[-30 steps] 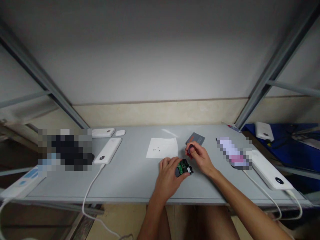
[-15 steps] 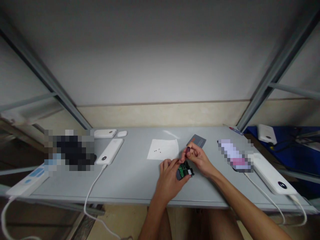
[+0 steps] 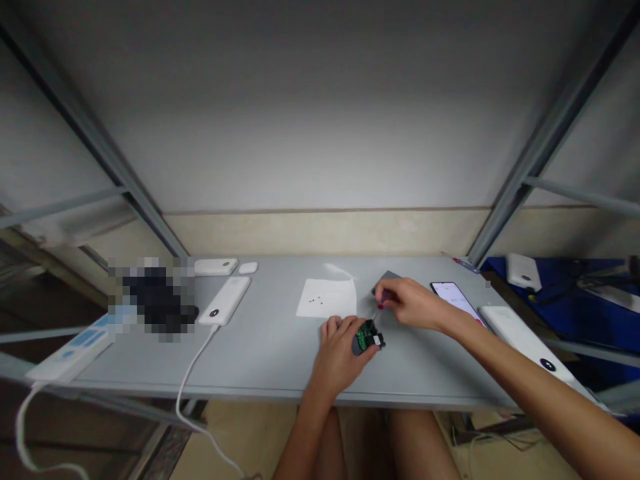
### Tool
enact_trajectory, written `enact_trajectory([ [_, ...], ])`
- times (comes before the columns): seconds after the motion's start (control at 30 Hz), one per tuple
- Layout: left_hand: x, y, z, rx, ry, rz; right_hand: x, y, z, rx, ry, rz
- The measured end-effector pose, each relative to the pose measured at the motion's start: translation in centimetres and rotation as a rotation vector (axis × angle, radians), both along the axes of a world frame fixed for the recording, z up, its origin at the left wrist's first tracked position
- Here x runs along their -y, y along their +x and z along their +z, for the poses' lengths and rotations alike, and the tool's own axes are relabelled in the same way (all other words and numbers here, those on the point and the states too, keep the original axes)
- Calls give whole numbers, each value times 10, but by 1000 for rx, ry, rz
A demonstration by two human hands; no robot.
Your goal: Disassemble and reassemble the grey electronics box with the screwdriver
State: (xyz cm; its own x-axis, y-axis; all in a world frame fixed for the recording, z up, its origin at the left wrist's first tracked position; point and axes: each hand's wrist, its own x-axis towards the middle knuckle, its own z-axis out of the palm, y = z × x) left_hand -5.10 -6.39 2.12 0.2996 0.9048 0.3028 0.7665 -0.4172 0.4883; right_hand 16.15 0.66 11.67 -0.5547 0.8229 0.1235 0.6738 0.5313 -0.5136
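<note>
The left hand (image 3: 340, 358) cradles a small circuit board unit (image 3: 368, 337) above the grey table (image 3: 270, 370), near the table's front edge. Its fingers curl around the unit's underside and left side, close together, with the thumb along the near side. The unit is a chunky little block: a green board with tiny parts on top, dark casing around it, and a small silver patch at its right end. The right hand (image 3: 406, 304) reaches in from the right, its thumb and fingertips (image 3: 384, 295) pinching a small screwdriver (image 3: 381, 305) with a red-marked handle. The thin metal shaft slants down toward the unit, its tip right by the board, though I can't tell whether they touch. Behind the hands lies a grey card (image 3: 391, 276), partly hidden by the right hand. To the left, a sheet of white paper (image 3: 326, 298) holds a few tiny dark screws (image 3: 313, 301). A phone (image 3: 453, 297) lies to the right, beside a white power bank (image 3: 523, 337), and another white power bank (image 3: 224, 300) lies left of the paper with a white cable (image 3: 189, 393) running off the table.
</note>
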Motion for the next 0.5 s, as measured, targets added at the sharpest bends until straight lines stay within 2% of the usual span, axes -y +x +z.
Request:
enact_trajectory([
  [0.13,-1,0,0,3,-7,-1,-3,-2,20,284,103,186],
  [0.27,-1,0,-1,-2,-6,-4,2,-17,40,536,138,288],
  [0.37,-2,-1,-3,-5,3,-9,7,-34,54,701,120,280],
  [0.5,-3,-1,-4,-1,-17,2,15,-61,63,812,138,270],
])
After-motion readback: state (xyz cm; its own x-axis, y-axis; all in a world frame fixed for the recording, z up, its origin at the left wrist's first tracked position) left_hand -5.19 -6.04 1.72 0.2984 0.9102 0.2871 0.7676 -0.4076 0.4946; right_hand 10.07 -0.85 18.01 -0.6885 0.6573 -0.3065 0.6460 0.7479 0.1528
